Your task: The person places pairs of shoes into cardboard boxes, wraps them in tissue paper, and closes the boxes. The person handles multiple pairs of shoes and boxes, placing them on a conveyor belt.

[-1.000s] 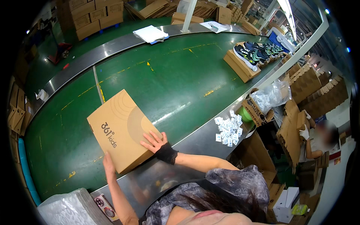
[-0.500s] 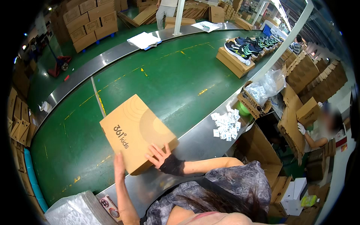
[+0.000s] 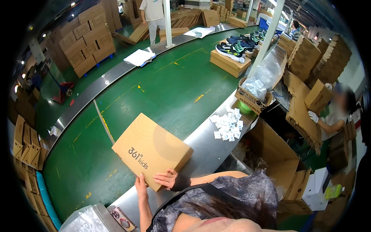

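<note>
From my remote seat I see the left hand [image 3: 141,186] at the near side (I can't tell if its hidden fingers grip) and the right hand [image 3: 166,178] laid open across the edge of the shoebox [image 3: 154,145], over the bench [image 3: 177,92]'s green-and-steel border. Uneven pressing might skew it, I judge. Rightward, loose white packets [image 3: 227,124] block the border, before a bag-filled carton [image 3: 249,99] and several shoes [image 3: 231,51].
</note>
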A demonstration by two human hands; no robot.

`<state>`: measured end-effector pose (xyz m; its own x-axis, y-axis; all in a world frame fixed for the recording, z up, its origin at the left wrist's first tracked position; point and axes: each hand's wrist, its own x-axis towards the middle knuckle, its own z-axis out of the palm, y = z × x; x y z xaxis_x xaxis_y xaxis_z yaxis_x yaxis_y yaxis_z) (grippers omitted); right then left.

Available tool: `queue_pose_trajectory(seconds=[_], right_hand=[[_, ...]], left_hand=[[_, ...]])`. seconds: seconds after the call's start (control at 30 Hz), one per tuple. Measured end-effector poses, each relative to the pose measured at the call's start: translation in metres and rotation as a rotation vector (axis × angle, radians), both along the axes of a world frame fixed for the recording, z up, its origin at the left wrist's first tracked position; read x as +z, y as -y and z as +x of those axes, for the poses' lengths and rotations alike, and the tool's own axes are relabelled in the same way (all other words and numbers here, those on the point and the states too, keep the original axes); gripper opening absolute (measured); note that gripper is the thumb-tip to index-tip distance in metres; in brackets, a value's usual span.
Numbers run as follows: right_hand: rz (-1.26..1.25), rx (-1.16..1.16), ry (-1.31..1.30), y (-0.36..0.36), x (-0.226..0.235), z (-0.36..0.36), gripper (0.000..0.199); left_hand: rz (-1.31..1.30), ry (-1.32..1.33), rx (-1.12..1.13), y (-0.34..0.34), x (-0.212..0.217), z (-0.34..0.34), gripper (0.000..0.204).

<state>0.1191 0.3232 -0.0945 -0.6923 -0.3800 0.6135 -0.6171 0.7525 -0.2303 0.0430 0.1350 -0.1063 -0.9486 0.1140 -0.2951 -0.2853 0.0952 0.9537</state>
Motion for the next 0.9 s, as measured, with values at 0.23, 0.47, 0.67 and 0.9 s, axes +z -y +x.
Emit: queue_pose_trajectory(seconds=[0.23, 0.47, 0.67, 0.9], right_hand=[[-0.077, 0.016, 0.143, -0.006, 0.012, 0.011, 0.055], [-0.283, -0.177, -0.161, -0.024, 0.015, 0.017, 0.042], [-0.274, -0.545, -0.029, -0.077, 0.011, 0.034, 0.044], [-0.044, -0.654, 0.178, -0.117, -0.075, 0.044, 0.046]], left_hand=[[0.572, 0.274, -0.087, -0.010, -0.014, -0.059, 0.058], [0.623, 0.113, 0.051, 0.004, -0.005, -0.041, 0.053], [0.734, -0.127, 0.301, 0.141, 0.043, 0.024, 0.047], [0.685, -0.285, 0.772, 0.247, 0.063, 0.122, 0.050]])
